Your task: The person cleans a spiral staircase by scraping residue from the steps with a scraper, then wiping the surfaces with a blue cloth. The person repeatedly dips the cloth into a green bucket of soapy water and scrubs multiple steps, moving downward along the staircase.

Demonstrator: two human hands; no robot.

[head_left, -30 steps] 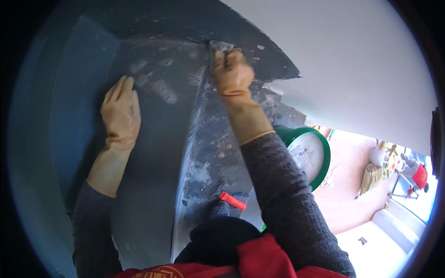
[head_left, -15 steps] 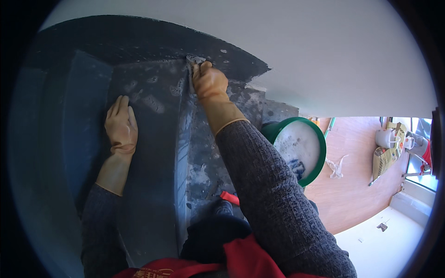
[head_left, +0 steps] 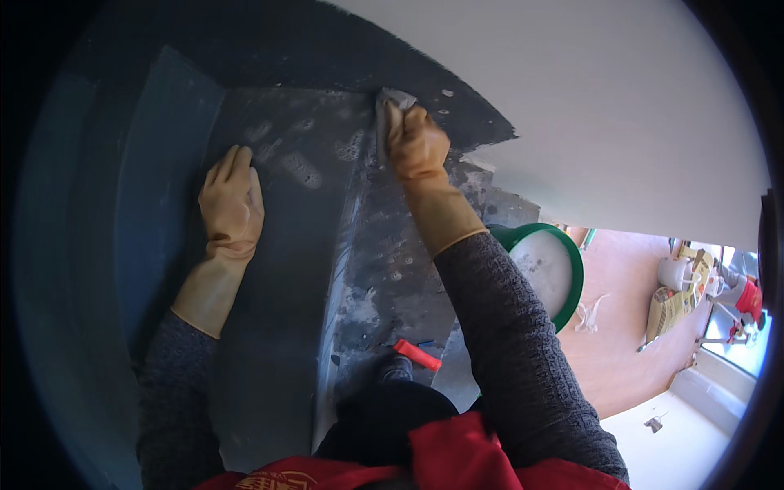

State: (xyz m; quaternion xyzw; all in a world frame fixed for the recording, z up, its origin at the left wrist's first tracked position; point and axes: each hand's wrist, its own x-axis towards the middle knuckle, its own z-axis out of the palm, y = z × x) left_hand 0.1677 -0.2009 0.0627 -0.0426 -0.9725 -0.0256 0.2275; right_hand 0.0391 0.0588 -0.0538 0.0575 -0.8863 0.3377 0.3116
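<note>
Both my hands wear tan rubber gloves. My right hand (head_left: 418, 140) is closed around a wet, greyish-white cloth (head_left: 398, 98), pressed at the edge of a dark grey step (head_left: 286, 237) where it meets the wall's dark band. Part of the cloth is hidden under the fingers. To the left, my left hand (head_left: 232, 196) lies on the same step with its fingers stretched out, holding nothing. Foamy wet patches (head_left: 300, 169) show on the step between the hands.
A green-rimmed bucket (head_left: 579, 282) of sudsy water stands right of my right forearm. A red-handled tool (head_left: 417, 354) lies on the lower step near my foot. A white wall (head_left: 572, 106) rises beyond. Far right, a white pail (head_left: 674, 273) and a sack (head_left: 668, 313) sit on the wood-coloured floor.
The view has shifted, so steps and hands appear farther right. My right hand keeps the cloth at the step's edge by the wall. The left hand stays on the step.
</note>
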